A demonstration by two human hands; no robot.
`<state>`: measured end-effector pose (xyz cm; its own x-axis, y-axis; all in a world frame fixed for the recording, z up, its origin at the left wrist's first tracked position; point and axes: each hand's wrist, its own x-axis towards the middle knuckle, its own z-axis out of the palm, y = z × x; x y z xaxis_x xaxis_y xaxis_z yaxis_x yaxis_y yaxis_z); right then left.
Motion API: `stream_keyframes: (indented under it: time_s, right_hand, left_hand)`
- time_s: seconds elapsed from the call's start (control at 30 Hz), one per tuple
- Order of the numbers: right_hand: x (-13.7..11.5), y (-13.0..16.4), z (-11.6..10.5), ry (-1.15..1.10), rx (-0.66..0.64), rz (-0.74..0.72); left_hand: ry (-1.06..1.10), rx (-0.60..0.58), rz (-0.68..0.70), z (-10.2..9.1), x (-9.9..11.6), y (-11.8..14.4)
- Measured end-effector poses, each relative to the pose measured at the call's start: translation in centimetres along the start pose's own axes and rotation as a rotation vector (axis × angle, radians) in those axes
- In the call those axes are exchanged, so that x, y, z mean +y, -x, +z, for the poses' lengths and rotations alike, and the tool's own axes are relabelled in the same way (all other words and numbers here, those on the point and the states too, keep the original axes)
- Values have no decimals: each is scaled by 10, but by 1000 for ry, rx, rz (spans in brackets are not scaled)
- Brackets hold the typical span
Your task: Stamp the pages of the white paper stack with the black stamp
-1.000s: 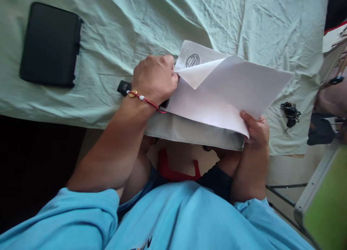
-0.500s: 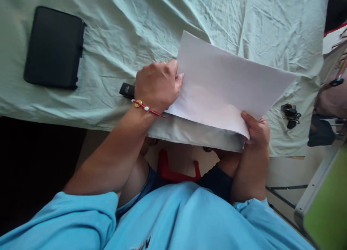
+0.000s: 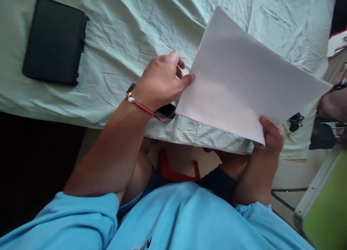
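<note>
White paper [image 3: 238, 69] is held tilted above the cloth-covered table, its near right corner curling up; I cannot tell how many sheets there are. My right hand [image 3: 272, 136] grips that near right corner, thumb on top and fingers beneath. At the paper's left edge, my left hand [image 3: 162, 78] has its thumb touching the sheet while its bent fingers stand apart from it. A black device [image 3: 166, 110] lies under my left wrist, mostly hidden. Just beyond my right hand, a bunch of keys [image 3: 296, 121] is partly covered by the paper.
A black case [image 3: 55, 42] lies at the far left on the wrinkled pale green tablecloth [image 3: 116, 36]. The table's near edge runs close to my lap, with a red stool [image 3: 176, 174] under me. A green-topped folding table [image 3: 328, 199] stands at the lower right.
The paper has shifted right and its far corner has risen, now overlapping the keys. My right hand moved right with it. My left hand loosened from a closed grip, its fingers coming apart.
</note>
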<state>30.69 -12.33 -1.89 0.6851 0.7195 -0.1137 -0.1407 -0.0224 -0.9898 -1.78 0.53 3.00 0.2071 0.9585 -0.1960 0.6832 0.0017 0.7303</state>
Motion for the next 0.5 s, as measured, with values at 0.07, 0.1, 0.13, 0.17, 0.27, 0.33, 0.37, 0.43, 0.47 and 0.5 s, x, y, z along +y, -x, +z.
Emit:
stream_keyframes:
  time_s: [0.07, 0.1, 0.13, 0.17, 0.27, 0.33, 0.37, 0.43, 0.47, 0.5]
  right_hand:
    - [1, 0, 0, -24, 7, -24]
    - [1, 0, 0, -20, 8, -39]
    - [2, 1, 1, -9, 10, -54]
    - [3, 1, 1, 5, 14, -66]
    - [6, 3, 3, 31, 40, -93]
    - [7, 4, 4, 39, 53, -90]
    - [7, 4, 3, 41, 59, -87]
    - [7, 3, 1, 34, 66, -81]
    - [6, 2, -1, 29, 69, -79]
    - [6, 1, -3, 25, 71, -74]
  left_hand:
    - [107, -87, 34, -3, 3, 4]
    - [156, -133, 56, -5, 4, 5]
    - [201, -168, 73, -6, 5, 7]
    - [242, -189, 89, -7, 5, 7]
    - [315, -166, 95, -7, 6, 8]
    - [318, -138, 70, -7, 9, 8]
    - [318, -131, 58, -7, 10, 8]
    - [344, -136, 59, -6, 12, 8]
    - [368, -155, 70, -7, 13, 8]
    - [391, -184, 79, -7, 14, 7]
